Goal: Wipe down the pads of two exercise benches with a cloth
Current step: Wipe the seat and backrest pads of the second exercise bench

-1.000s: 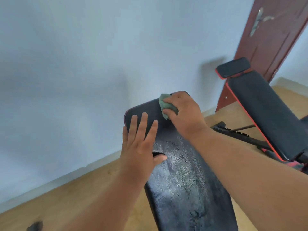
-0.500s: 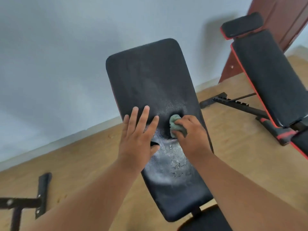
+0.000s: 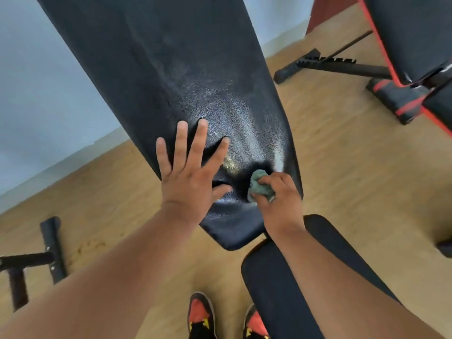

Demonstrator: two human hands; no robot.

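Fingers of the right hand (image 3: 277, 196): were curled round a bunched green cloth (image 3: 259, 187), which was pressed onto the lower right part of the back pad (image 3: 171, 69); the fingertips were hidden under the cloth.
Fingers of the left hand (image 3: 189, 172): were spread wide and laid flat on the pad's lower left part, the thumb pointed toward the cloth; nothing was held.
Cloth: only a crumpled lump was seen beyond the knuckles; its full extent could not be made out.
Back pad: black, tilted, shiny where light was caught around both hands; its top was cut off by the frame's upper edge. Its rounded lower end was seen just below the wrists.
Seat pad (image 3: 293, 277): black, placed just beneath the back pad's lower end; much of it was covered by the right forearm and cut off at the bottom.
Second bench (image 3: 411, 33): black with red trim, set well apart at the upper right, cropped by the frame; its frame bar (image 3: 327, 67) was rested on the floor.
Shoes (image 3: 203, 316): red and black, partly cut off at the bottom edge.
Open room: bare wooden floor (image 3: 342, 167) was seen between the two benches and to the left, where a black metal stand (image 3: 52, 253) was partly cropped.
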